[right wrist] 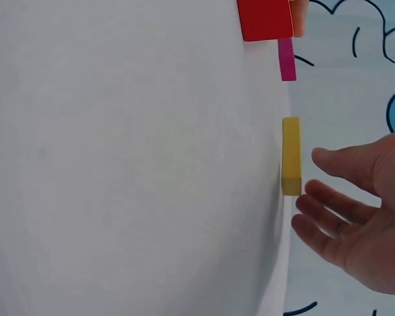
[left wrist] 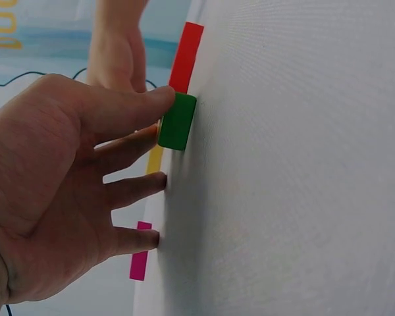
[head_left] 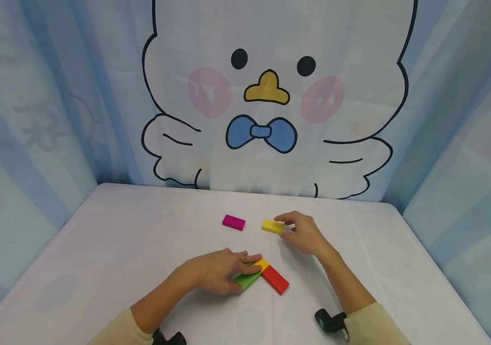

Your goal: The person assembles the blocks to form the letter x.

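My left hand point(head_left: 219, 271) pinches a green block point(left wrist: 178, 122) between thumb and forefinger, low over the white table. In the head view, a red block point(head_left: 275, 279) meets the green one at an angle, with a small orange-yellow block point(head_left: 263, 263) at the corner, partly under my left fingers. Farther back, my right hand point(head_left: 303, 233) hovers beside a yellow block point(head_left: 273, 226), thumb and fingers spread around its right end. A gap shows between thumb and yellow block point(right wrist: 291, 155) in the right wrist view.
A magenta block point(head_left: 234, 222) lies toward the back of the white table point(head_left: 142, 230), left of the yellow one. Behind the table hangs a curtain point(head_left: 267, 167) with a cartoon bird. More light blue curtain point(head_left: 25, 120) borders the sides.
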A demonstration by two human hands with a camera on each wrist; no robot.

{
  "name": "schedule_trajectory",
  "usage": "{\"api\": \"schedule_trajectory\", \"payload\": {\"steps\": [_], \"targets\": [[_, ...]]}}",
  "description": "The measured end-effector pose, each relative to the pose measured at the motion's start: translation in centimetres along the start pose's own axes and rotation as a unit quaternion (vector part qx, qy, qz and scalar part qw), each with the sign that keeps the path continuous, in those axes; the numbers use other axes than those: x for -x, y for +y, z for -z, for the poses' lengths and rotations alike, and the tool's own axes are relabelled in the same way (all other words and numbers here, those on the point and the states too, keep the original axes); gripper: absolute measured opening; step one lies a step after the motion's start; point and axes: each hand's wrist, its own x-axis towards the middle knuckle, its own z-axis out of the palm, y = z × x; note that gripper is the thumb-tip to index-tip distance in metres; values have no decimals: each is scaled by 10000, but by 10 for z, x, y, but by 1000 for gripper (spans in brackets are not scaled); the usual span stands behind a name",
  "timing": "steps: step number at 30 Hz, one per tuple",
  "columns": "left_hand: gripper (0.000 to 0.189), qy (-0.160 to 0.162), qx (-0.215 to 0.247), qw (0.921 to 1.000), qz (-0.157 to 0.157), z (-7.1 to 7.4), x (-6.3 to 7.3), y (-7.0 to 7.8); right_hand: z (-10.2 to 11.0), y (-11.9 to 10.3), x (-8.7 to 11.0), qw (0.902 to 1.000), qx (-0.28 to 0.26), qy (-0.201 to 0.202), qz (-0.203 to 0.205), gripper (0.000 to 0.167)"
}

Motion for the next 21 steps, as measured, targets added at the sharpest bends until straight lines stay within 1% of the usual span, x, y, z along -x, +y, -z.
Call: {"api": "schedule_trajectory", "payload": {"steps": [5, 13, 21], "targets": [[60, -12, -27, 10000, 13, -1, -1, -1, -1, 1, -6, 9999, -66, -53, -69, 40], [61, -65, 42, 9999, 93, 1, 0, 1, -6, 3, -16, 9999, 11, -132, 8, 41], [60, -67, 18, 10000, 49, 1, 1, 2, -11, 2, -24, 9998, 74, -180, -57, 42]]}}
